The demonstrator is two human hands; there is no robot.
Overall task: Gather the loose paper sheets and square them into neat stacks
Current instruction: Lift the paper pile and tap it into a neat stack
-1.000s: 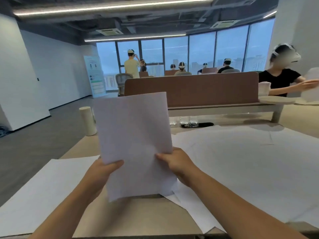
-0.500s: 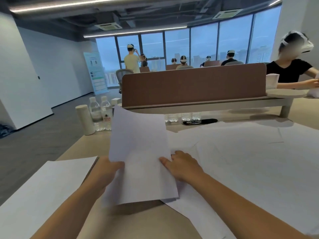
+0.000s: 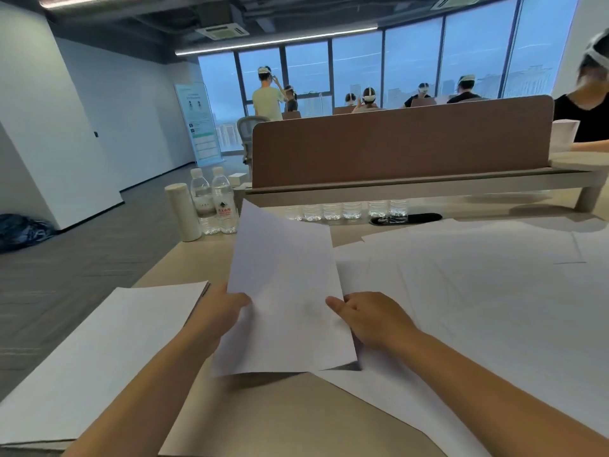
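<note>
I hold a bundle of white paper sheets (image 3: 286, 291) tilted over the beige table (image 3: 283, 413), its lower edge close to the tabletop. My left hand (image 3: 220, 311) grips the bundle's left edge, and my right hand (image 3: 365, 318) grips its right edge with the thumb on top. A squared stack of white sheets (image 3: 99, 357) lies flat at the left. Many loose white sheets (image 3: 478, 291) overlap across the right half of the table, some reaching under the held bundle.
Two water bottles (image 3: 217, 199) and a white cylinder (image 3: 183, 211) stand at the table's far left. More bottles (image 3: 346, 211) line up under a raised shelf with a brown divider panel (image 3: 395, 140). A person in black (image 3: 586, 113) sits at the right. Several people are further back.
The held bundle has come down from upright in front of me to a lower, flatter tilt near the table. Both hands lowered with it, and the bottles behind came into view.
</note>
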